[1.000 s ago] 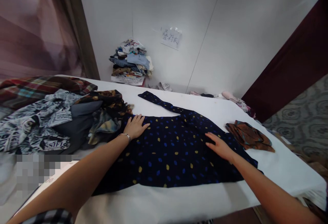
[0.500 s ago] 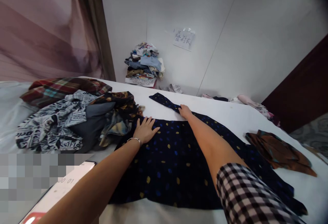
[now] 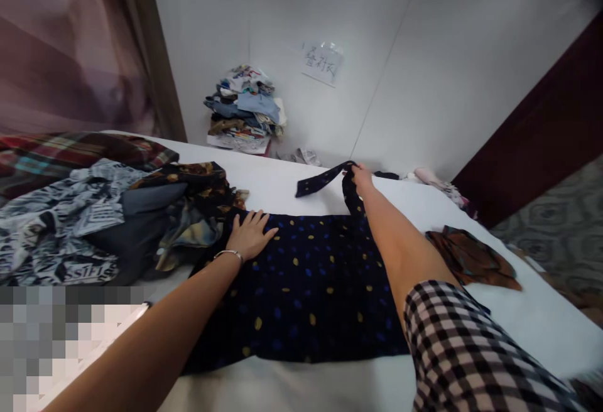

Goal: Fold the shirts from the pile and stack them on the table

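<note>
Navy dotted shirt (image 3: 301,286), spread flat, sleeve (image 3: 325,179) lifted by right hand (image 3: 362,178)

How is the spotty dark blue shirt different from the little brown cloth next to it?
The dotted navy shirt is spread flat; the brown cloth lies crumpled. The shirt is far bigger. Both hands touch the shirt: left hand presses it, right hand lifts its sleeve; the brown cloth lies untouched. Both rest on the white table.

Heaped clothes (image 3: 89,223), a brown garment (image 3: 475,260), perhaps folded laundry (image 3: 245,107) by the wall.
</note>
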The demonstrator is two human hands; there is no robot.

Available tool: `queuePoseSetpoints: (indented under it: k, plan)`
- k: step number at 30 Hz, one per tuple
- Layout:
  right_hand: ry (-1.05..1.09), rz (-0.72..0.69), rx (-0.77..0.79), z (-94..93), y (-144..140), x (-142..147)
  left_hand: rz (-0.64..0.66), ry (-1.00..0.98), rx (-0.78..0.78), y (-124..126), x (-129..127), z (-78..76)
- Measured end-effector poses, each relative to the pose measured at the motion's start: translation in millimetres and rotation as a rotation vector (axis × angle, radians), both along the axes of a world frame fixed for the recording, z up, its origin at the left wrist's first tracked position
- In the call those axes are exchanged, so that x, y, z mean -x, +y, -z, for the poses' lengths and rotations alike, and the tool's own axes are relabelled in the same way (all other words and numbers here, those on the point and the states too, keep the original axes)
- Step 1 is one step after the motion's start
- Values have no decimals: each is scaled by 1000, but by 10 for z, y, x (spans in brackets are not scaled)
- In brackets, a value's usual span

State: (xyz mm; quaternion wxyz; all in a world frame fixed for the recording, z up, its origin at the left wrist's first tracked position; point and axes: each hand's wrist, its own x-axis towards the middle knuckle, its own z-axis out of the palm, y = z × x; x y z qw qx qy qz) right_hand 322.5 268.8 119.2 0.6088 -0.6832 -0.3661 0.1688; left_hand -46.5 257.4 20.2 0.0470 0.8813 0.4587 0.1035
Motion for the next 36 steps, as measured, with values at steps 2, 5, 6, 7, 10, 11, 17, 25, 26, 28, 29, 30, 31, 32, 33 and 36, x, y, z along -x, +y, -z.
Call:
queuePoseSetpoints:
  k: [2, 5, 6, 7, 10, 11, 17, 25, 26, 28, 29, 30, 31, 32, 33, 36]
  plan:
    - [76, 64, -96, -210, -257, -258, 5, -6, 1, 15, -5, -1]
    - [234, 137, -299, -424, -728, -580, 6, -2, 4, 26, -6, -9]
    - [275, 145, -356, -464, -891, -665, 6, 4, 3, 30, -5, -20]
    - [296, 146, -390, -492, -1050, -739, 8, 11, 2, 37, -6, -39]
    - [296, 114, -428, -533, -1484, -899, 0, 51, 8, 87, -39, -150]
    - [281, 98, -433, -541, -1612, -931, -9, 79, 17, 114, -65, -206]
    - [230, 67, -599, -572, -2347, -878, -2, 254, 52, 189, -235, -616]
    - [362, 41, -631, -94, -3725, -465, 333, 155, -336, -442, 423, -631]
    - [406, 47, -593, 29, -3873, -426, 393, 152, -325, -544, 516, -563]
    - [494, 83, -517, 272, -4115, -372, 458, 143, -296, -716, 644, -440]
    - [532, 96, -477, 376, -4210, -356, 461, 137, -292, -779, 678, -400]
    - [564, 98, -432, 461, -4289, -345, 451, 137, -294, -826, 696, -380]
    - [589, 84, -381, 521, -4354, -336, 435, 145, -297, -857, 701, -381]
    - [604, 58, -328, 559, -4407, -330, 419, 155, -300, -876, 697, -398]
    - [610, 36, -274, 576, -4450, -324, 407, 165, -301, -884, 690, -429]
    - [578, 53, -111, 559, -4528, -308, 391, 159, -287, -882, 675, -542]
